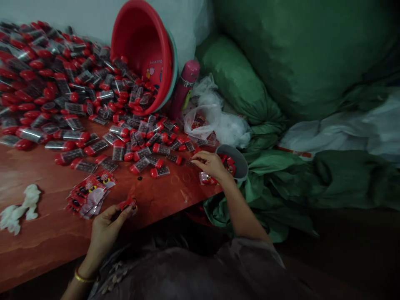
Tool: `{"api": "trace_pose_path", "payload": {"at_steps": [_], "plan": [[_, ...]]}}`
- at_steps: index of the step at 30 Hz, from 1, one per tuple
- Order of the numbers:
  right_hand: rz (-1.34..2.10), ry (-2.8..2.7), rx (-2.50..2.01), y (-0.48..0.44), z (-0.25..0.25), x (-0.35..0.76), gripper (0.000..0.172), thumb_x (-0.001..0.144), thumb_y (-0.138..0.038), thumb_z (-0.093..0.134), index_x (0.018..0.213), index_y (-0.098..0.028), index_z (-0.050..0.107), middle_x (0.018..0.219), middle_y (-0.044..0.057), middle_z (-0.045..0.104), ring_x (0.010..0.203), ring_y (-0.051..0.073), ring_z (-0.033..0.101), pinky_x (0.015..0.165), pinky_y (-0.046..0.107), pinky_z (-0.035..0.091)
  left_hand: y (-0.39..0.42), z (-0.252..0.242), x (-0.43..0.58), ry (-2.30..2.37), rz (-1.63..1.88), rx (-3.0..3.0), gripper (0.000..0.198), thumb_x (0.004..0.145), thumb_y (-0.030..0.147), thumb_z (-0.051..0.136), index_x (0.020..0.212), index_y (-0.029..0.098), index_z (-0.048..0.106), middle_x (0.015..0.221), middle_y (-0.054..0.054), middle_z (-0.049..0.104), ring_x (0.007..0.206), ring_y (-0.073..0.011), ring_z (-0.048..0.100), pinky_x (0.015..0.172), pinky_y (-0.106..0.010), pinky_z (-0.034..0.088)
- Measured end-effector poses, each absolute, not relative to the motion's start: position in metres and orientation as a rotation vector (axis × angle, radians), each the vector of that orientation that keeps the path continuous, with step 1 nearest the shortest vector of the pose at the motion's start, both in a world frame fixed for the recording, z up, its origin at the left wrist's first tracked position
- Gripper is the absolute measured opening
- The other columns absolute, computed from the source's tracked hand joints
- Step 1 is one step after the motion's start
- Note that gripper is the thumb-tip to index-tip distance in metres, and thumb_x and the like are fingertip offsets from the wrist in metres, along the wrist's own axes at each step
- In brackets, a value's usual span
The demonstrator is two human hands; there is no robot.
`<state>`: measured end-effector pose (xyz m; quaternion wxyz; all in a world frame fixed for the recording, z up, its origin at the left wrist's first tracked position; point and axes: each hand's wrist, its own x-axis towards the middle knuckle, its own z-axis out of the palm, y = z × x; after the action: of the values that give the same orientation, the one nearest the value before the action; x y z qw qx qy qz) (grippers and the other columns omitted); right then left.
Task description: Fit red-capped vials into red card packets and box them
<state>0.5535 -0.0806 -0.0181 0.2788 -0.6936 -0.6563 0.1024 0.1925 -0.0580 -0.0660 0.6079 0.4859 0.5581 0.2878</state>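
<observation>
My left hand [108,227], with a gold bangle on its wrist, pinches a small red printed packet [128,203] over the table's front edge. Left of it lies a fanned stack of red printed packets [89,193] with clear parts. My right hand [210,163] is reached out at the right edge of the pile, thumb and fingers closed together. Whatever sits at those fingertips is too small to make out. Just beyond are clear tubes [161,148] with red caps and dark contents. Beside the right wrist, a grey tub [239,162] contains red pieces, and a shiny red packet [206,178] lies near it.
A large heap of red-capped tubes [40,87] covers the back left. Some spill from a tipped red basin [140,37]. A pink flask [187,79] and a clear plastic bag [231,129] stand behind. Green sacks [243,79] fill the right. White crumpled cloth [29,200] lies left.
</observation>
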Motion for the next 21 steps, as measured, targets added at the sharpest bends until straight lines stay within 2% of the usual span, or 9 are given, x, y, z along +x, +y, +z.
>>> {"api": "trace_pose_path", "payload": {"at_steps": [5,8,10,13,15,18,21], "plan": [[0.185,-1.72,-1.888,-0.077,-0.025,0.556,0.021,0.085,-0.034,0.054,0.085,-0.02,0.069,0.085,0.003,0.069,0.077,0.013,0.062,0.07,0.023,0.045,-0.057,-0.064,0.193,1.282,0.671,1.13,0.045,0.05,0.056,0.076,0.073,0.016,0.073,0.08,-0.009,0.074,0.076,-0.0242,0.07,0.077,-0.035,0.056],[0.138,-1.654,-2.072,-0.071,-0.022,0.557,0.024,0.085,-0.037,0.053,0.09,-0.02,0.069,0.086,0.003,0.07,0.073,0.014,0.062,0.066,0.023,0.044,-0.058,-0.062,0.194,1.288,0.671,1.121,0.045,0.051,0.055,0.076,0.075,0.016,0.073,0.081,-0.009,0.074,0.078,-0.0244,0.07,0.078,-0.035,0.056],[0.138,-1.662,-2.259,-0.066,-0.019,0.555,0.031,0.079,-0.046,0.059,0.097,-0.022,0.069,0.088,0.004,0.07,0.072,0.016,0.063,0.063,0.025,0.044,-0.058,-0.061,0.195,1.295,0.668,1.118,0.046,0.051,0.055,0.076,0.075,0.016,0.073,0.081,-0.009,0.074,0.078,-0.0246,0.07,0.079,-0.036,0.056],[0.213,-1.738,-2.452,-0.062,-0.016,0.549,0.051,0.066,-0.055,0.069,0.106,-0.025,0.066,0.094,0.004,0.071,0.081,0.021,0.065,0.064,0.027,0.044,-0.058,-0.059,0.196,1.298,0.673,1.112,0.046,0.048,0.055,0.076,0.073,0.016,0.073,0.08,-0.009,0.074,0.077,-0.0244,0.07,0.078,-0.035,0.056],[0.269,-1.783,-2.504,-0.062,-0.016,0.545,0.045,0.066,-0.051,0.07,0.104,-0.026,0.066,0.094,0.002,0.072,0.084,0.022,0.066,0.065,0.027,0.045,-0.059,-0.059,0.196,1.298,0.685,1.087,0.046,0.048,0.055,0.077,0.073,0.016,0.072,0.079,-0.009,0.074,0.076,-0.0239,0.07,0.078,-0.034,0.056],[0.251,-1.774,-2.562,-0.066,-0.018,0.541,0.024,0.076,-0.037,0.063,0.097,-0.027,0.068,0.09,0.001,0.073,0.083,0.02,0.066,0.065,0.026,0.044,-0.059,-0.061,0.195,1.286,0.687,1.086,0.044,0.05,0.053,0.077,0.073,0.016,0.072,0.08,-0.009,0.074,0.077,-0.0238,0.07,0.078,-0.035,0.056],[0.201,-1.699,-2.637,-0.071,-0.019,0.542,0.02,0.079,-0.033,0.059,0.095,-0.025,0.069,0.085,0.003,0.073,0.08,0.021,0.066,0.062,0.027,0.043,-0.059,-0.063,0.194,1.272,0.686,1.13,0.042,0.053,0.052,0.076,0.075,0.016,0.072,0.083,-0.009,0.074,0.079,-0.024,0.07,0.08,-0.035,0.055]]}}
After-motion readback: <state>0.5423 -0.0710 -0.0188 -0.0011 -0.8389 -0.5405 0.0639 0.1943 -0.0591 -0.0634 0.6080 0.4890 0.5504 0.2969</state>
